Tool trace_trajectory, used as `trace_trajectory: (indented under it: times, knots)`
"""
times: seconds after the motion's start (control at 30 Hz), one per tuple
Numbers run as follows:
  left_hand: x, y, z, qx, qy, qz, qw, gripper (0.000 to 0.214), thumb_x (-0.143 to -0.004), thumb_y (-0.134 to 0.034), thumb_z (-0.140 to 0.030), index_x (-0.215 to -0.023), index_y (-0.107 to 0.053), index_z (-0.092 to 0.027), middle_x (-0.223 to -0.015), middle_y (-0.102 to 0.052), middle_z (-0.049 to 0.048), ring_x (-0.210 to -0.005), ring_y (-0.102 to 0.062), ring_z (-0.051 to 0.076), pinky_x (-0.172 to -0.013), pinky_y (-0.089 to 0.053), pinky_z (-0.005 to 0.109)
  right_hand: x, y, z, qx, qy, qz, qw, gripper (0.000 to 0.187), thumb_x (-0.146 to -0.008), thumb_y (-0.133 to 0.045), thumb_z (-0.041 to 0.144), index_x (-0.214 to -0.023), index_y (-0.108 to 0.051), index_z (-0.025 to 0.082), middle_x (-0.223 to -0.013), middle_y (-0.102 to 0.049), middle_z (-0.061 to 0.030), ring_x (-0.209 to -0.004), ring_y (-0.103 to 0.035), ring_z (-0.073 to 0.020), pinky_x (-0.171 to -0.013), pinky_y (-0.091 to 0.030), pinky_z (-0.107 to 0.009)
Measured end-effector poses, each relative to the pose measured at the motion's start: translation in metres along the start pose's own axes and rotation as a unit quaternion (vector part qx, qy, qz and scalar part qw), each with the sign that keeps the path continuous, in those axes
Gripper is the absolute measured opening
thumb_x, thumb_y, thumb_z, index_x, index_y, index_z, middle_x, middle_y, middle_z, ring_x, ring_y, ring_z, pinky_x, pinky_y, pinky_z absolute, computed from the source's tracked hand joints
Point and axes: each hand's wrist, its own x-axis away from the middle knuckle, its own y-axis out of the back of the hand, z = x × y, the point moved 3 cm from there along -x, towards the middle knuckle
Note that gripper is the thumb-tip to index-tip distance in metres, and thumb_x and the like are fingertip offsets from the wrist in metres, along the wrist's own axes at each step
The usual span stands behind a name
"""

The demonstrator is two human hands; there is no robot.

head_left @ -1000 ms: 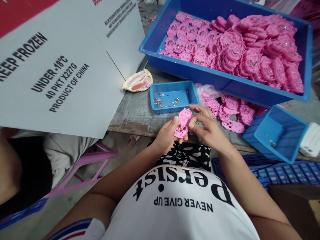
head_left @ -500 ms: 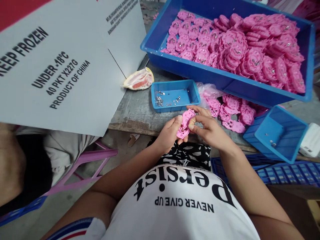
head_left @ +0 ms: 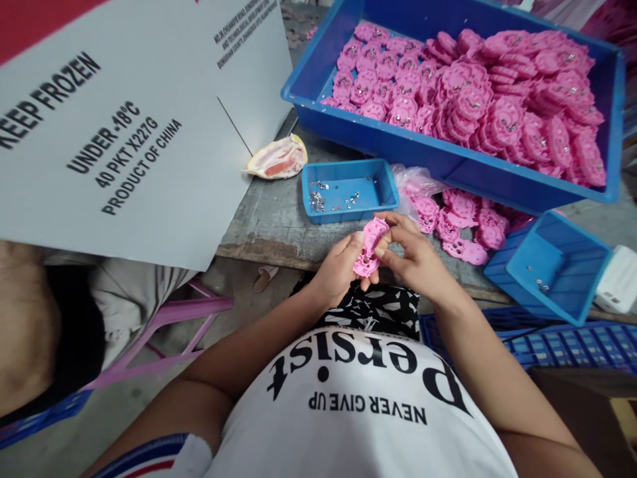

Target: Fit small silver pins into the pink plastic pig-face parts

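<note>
In the head view, the left hand point(head_left: 339, 269) held a pink piece point(head_left: 374, 234) just past the near edge of the bench point(head_left: 263, 229), its thumb pressed on the piece's left side and its other fingers curled beneath. The right hand point(head_left: 413, 255) met the piece from the other side, thumb and forefinger bent close together at its right edge; whether they pinched the piece or something small could not be told.

Just beyond the hands, a small blue tray point(head_left: 361, 216) stood on the bench with shiny metal bits point(head_left: 317, 200) scattered inside, mostly toward its left end. Loose pink pieces point(head_left: 464, 207) lay to its right, near a clear plastic bag point(head_left: 417, 180). Behind them stood a large blue tub point(head_left: 423, 158), pink pieces laid out in its left part and heaped high in its right. A blue bin point(head_left: 540, 255) leaned at the right with a few metal bits in it, beside a white box-shaped object point(head_left: 617, 279). Left of the tray, a fruit peel point(head_left: 279, 160) rested against a printed grey panel point(head_left: 169, 79).
</note>
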Motion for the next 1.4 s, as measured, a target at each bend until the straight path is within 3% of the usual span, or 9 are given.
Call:
trace_trajectory:
  times: [0.13, 0.27, 0.43, 0.57, 0.77, 0.97, 1.1, 1.23, 1.4]
  knots:
    - [-0.002, 0.002, 0.002, 0.045, 0.028, -0.006, 0.999, 0.045, -0.092, -0.062, -0.059, -0.099, -0.059, -0.015, -0.069, -0.067, 0.0030, -0.053, -0.064, 0.016, -0.045, -0.051, 0.026, 0.003, -0.006, -0.007, -0.050, -0.029, -0.032, 0.998, 0.008, -0.088, -0.071, 0.028, -0.081, -0.068, 0.024, -0.146, -0.059, -0.0106, -0.140, -0.052, -0.0306, -0.121, -0.035, -0.055]
    - [-0.006, 0.004, 0.000, 0.080, 0.048, 0.008, 0.996, 0.039, -0.096, -0.053, -0.050, -0.104, -0.060, -0.012, -0.072, -0.069, 0.0054, -0.055, -0.067, 0.019, -0.043, -0.051, 0.027, 0.007, -0.006, -0.011, -0.158, -0.038, -0.059, 0.985, 0.008, -0.086, -0.075, 0.026, -0.094, -0.073, 0.025, -0.152, -0.054, -0.0091, -0.141, -0.053, -0.0278, -0.122, -0.036, -0.052]
    - [-0.007, 0.003, -0.004, 0.096, 0.076, 0.045, 0.991, 0.049, -0.095, -0.052, -0.055, -0.112, -0.061, -0.010, -0.084, -0.076, 0.0126, -0.055, -0.068, 0.019, -0.043, -0.050, 0.027, 0.013, 0.003, -0.016, -0.233, -0.047, -0.121, 0.964, 0.012, -0.086, -0.075, 0.025, -0.098, -0.076, 0.027, -0.149, -0.059, -0.0054, -0.133, -0.059, -0.0264, -0.119, -0.041, -0.050]
    - [-0.003, 0.005, -0.005, 0.048, 0.051, 0.014, 0.997, 0.043, -0.082, -0.075, -0.037, -0.114, -0.058, -0.014, -0.092, -0.078, 0.0107, -0.057, -0.068, 0.016, -0.045, -0.049, 0.024, 0.023, 0.008, -0.024, -0.238, -0.078, -0.163, 0.954, 0.009, -0.084, -0.076, 0.026, -0.093, -0.076, 0.026, -0.141, -0.066, -0.0062, -0.130, -0.061, -0.0281, -0.115, -0.043, -0.051]
    - [-0.001, 0.016, -0.017, -0.020, -0.005, -0.071, 0.997, 0.030, -0.076, -0.069, -0.026, -0.100, -0.055, -0.016, -0.079, -0.075, 0.0038, -0.047, -0.060, 0.011, -0.037, -0.039, 0.022, 0.040, 0.005, -0.042, -0.203, -0.109, -0.154, 0.961, 0.005, -0.087, -0.073, 0.027, -0.090, -0.074, 0.025, -0.126, -0.072, -0.0075, -0.125, -0.064, -0.0264, -0.109, -0.047, -0.047]
    - [-0.003, 0.032, -0.022, 0.010, -0.039, -0.133, 0.990, 0.034, -0.076, -0.074, -0.027, -0.102, -0.054, -0.017, -0.083, -0.074, 0.0028, -0.052, -0.060, 0.010, -0.042, -0.040, 0.021, 0.041, -0.002, -0.045, -0.146, -0.131, -0.134, 0.971, 0.006, -0.089, -0.069, 0.029, -0.091, -0.072, 0.024, -0.108, -0.076, -0.0065, -0.106, -0.070, -0.0222, -0.098, -0.051, -0.040]
    - [-0.001, 0.039, -0.014, 0.041, -0.022, -0.125, 0.991, 0.038, -0.080, -0.075, -0.035, -0.107, -0.055, -0.017, -0.085, -0.075, 0.0043, -0.055, -0.061, 0.011, -0.044, -0.040, 0.021, 0.012, 0.000, -0.028, -0.086, -0.089, -0.110, 0.986, 0.012, -0.091, -0.067, 0.033, -0.097, -0.072, 0.024, -0.099, -0.077, -0.0047, -0.092, -0.070, -0.0203, -0.088, -0.054, -0.037]
    - [0.004, 0.045, -0.012, 0.052, -0.017, -0.128, 0.990, 0.040, -0.082, -0.074, -0.041, -0.107, -0.056, -0.016, -0.084, -0.075, 0.0058, -0.055, -0.062, 0.013, -0.045, -0.040, 0.022, -0.050, 0.013, -0.017, 0.051, -0.047, -0.103, 0.992, 0.011, -0.089, -0.065, 0.029, -0.092, -0.073, 0.021, -0.093, -0.078, -0.0047, -0.084, -0.069, -0.0209, -0.081, -0.052, -0.035]
    - [0.010, 0.050, -0.016, 0.053, -0.014, -0.130, 0.990, 0.039, -0.079, -0.076, -0.037, -0.105, -0.057, -0.016, -0.084, -0.075, 0.0057, -0.055, -0.061, 0.012, -0.046, -0.040, 0.022, -0.129, 0.002, -0.023, 0.288, -0.079, 0.076, 0.951, 0.019, -0.087, -0.063, 0.018, -0.098, -0.078, 0.018, -0.104, -0.080, -0.0099, -0.095, -0.072, -0.0259, -0.084, -0.050, -0.034]
